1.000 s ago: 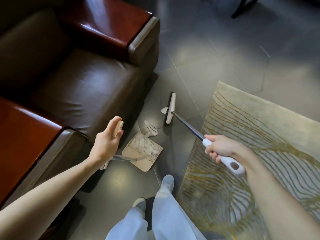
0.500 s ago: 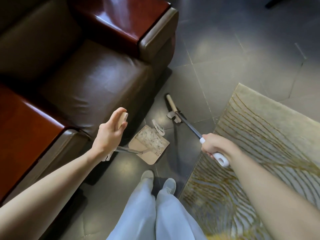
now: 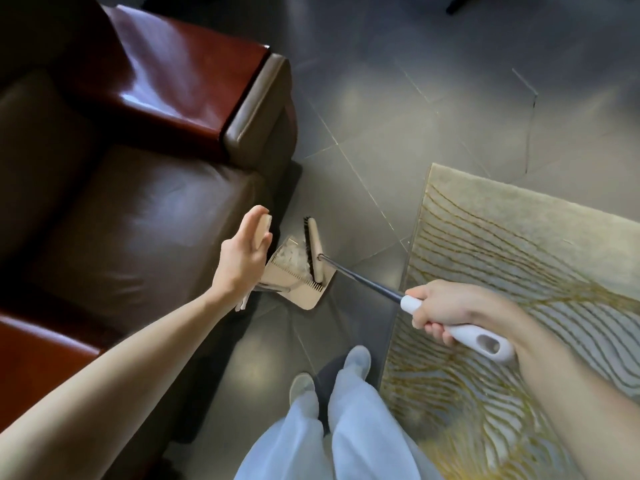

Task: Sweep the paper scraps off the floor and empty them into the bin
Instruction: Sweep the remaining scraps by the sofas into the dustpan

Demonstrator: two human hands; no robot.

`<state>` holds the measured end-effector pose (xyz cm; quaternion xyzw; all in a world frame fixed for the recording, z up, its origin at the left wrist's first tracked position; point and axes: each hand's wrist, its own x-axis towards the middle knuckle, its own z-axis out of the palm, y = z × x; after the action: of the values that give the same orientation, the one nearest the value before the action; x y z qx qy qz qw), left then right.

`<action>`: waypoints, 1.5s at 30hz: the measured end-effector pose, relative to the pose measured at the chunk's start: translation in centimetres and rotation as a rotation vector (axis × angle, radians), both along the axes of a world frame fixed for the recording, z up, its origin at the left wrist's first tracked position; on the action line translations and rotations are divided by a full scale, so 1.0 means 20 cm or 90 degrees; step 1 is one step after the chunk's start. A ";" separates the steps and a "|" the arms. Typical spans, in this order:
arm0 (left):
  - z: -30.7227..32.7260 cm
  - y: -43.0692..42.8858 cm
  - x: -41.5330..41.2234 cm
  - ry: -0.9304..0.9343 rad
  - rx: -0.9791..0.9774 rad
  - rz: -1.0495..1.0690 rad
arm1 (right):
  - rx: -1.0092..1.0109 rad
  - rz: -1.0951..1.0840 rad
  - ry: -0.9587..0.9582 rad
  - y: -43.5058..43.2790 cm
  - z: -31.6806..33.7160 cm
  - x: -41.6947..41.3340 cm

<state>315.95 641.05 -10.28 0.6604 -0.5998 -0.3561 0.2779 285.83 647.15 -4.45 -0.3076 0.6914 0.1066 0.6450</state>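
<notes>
Left grip (image 3: 242, 259) is wrapped around the beige top end of the dustpan (image 3: 304, 294) handle, thumb on one side and fingers on the other, with the arm reaching in from the lower left. Right grip (image 3: 446, 311) is clenched round the white handle of the broom (image 3: 363, 280), whose dark pole slants down and to the left to the broom head (image 3: 316, 251). That head lies across the mouth of the dustpan, black bristles turned toward the pan's inside. The paper scraps (image 3: 292, 259) sit as a pale heap inside the dustpan, just beside the bristles and touching them. The pan rests on the grey tiled floor (image 3: 381, 133), close against the front corner of a brown leather armchair (image 3: 145, 230) with glossy red-brown arms. To the right, a pale rug (image 3: 519, 244) with wavy gold lines lies under the right arm, its edge near the broom pole. At the bottom, the person's legs in light trousers (image 3: 363, 427) and pale shoes (image 3: 358, 358) stand on the floor between armchair and rug, just below the dustpan.
</notes>
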 end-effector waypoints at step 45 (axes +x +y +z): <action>-0.03 -1.34 -0.93 -0.043 0.035 -0.395 | -0.024 -0.070 0.103 -0.70 -0.02 -0.30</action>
<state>297.36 614.20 -10.85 0.4648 -0.7717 -0.4178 0.1176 279.92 633.11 -4.92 -0.2716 0.7589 0.0823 0.5861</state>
